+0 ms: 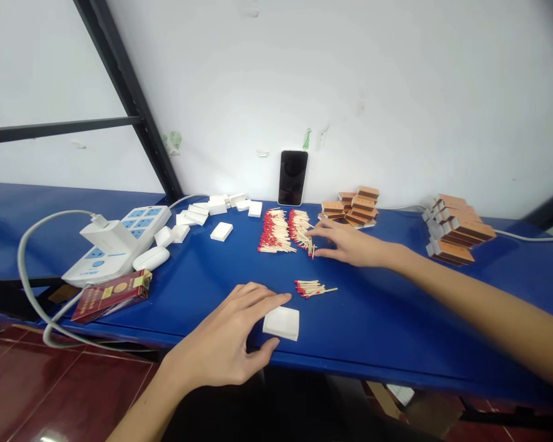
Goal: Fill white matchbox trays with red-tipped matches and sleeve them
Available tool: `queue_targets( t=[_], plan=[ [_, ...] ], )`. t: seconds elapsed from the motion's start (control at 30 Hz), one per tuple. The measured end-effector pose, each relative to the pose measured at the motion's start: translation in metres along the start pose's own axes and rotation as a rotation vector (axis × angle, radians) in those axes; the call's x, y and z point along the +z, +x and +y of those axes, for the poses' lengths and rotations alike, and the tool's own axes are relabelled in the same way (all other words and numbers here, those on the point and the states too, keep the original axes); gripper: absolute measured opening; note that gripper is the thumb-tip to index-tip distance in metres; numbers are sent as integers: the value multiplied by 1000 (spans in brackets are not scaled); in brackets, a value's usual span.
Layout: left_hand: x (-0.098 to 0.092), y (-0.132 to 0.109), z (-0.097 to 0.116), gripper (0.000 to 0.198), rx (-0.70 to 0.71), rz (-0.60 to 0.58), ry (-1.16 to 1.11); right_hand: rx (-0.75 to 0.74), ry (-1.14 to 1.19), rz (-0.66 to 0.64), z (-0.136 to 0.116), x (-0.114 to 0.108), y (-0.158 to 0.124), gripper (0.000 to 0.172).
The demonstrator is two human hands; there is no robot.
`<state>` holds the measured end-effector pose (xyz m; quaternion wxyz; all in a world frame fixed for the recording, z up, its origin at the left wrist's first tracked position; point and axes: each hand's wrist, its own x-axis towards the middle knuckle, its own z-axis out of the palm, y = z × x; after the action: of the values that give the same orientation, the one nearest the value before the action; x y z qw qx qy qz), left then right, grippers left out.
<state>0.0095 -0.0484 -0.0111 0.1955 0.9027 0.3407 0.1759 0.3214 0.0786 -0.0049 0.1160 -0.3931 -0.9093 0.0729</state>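
My left hand (233,334) reaches around the white matchbox tray (282,323) near the front edge, thumb and fingers spread on either side of it. Whether its fingertips touch the tray I cannot tell. My right hand (345,242) is at the right-hand pile of red-tipped matches (299,224), its thumb and fingers apart at the pile's edge with loose matches by them. To the left lies a larger pile of matches (275,232). A small bunch of matches (312,288) rests on the blue table between my hands.
Several white trays (222,231) lie at the back left. A phone (293,178) leans on the wall. Matchbox sleeves stand in a middle stack (357,205) and a right stack (456,227). At left are a power strip (120,245), white cable and red packet (113,294).
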Motion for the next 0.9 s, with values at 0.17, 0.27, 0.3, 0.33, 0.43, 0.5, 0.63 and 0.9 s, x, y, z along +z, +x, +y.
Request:
queue_targets(
  t=[0.17, 0.27, 0.3, 0.33, 0.43, 0.5, 0.63, 0.9],
  plan=[
    [-1, 1, 0, 58, -4, -7, -10, -47, -14, -85, 3, -7, 21, 47],
    [-1, 1, -1, 58, -1, -13, -17, -55, -60, -70, 0, -9, 24, 45],
    [-1, 1, -1, 58, 0, -13, -19, -63, -75, -63, -1, -9, 24, 45],
    [-1, 1, -1, 58, 1, -13, -22, -74, -85, -63, -2, -9, 24, 44],
    [0, 0, -2, 58, 6, -4, -30, -113, -101, -91, -5, -10, 25, 41],
    [0, 0, -2, 58, 7, 0, -34, -136, -96, -116, -6, -10, 25, 39],
    [0, -1, -1, 57, 11, 9, -39, -175, -42, -142, -8, -8, 25, 35],
    [0, 0, -2, 57, 19, 9, -45, -129, 39, -81, -11, -3, 12, 32]
  ],
)
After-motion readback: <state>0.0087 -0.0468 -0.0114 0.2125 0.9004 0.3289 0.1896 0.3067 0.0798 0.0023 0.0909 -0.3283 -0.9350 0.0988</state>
